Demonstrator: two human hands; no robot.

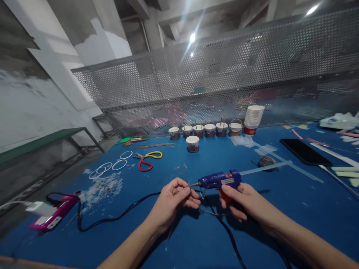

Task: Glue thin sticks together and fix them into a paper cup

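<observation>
My right hand (pixel 238 200) is wrapped around a blue hot glue gun (pixel 214 181), fingers at its red trigger. A long translucent glue stick (pixel 263 167) sticks out of the gun's back end. The nozzle points left and meets the fingertips of my left hand (pixel 179 196). That hand is closed in a pinch on a thin grey strand (pixel 209 212), which curves out below the gun; whether it is cord or wire I cannot tell. Beyond the hands stands a small white-topped paper cup (pixel 193 144) with a grey-covered side.
Several similar cups with handles (pixel 209 130) line the back beside stacked paper cups (pixel 254 119). Scissors (pixel 147 160) and white rings (pixel 119 164) lie left, near a pink power strip (pixel 57 216). A grey yarn ball (pixel 266 163) and black phone (pixel 304 151) lie right. Black cable (pixel 120 216) crosses the blue table.
</observation>
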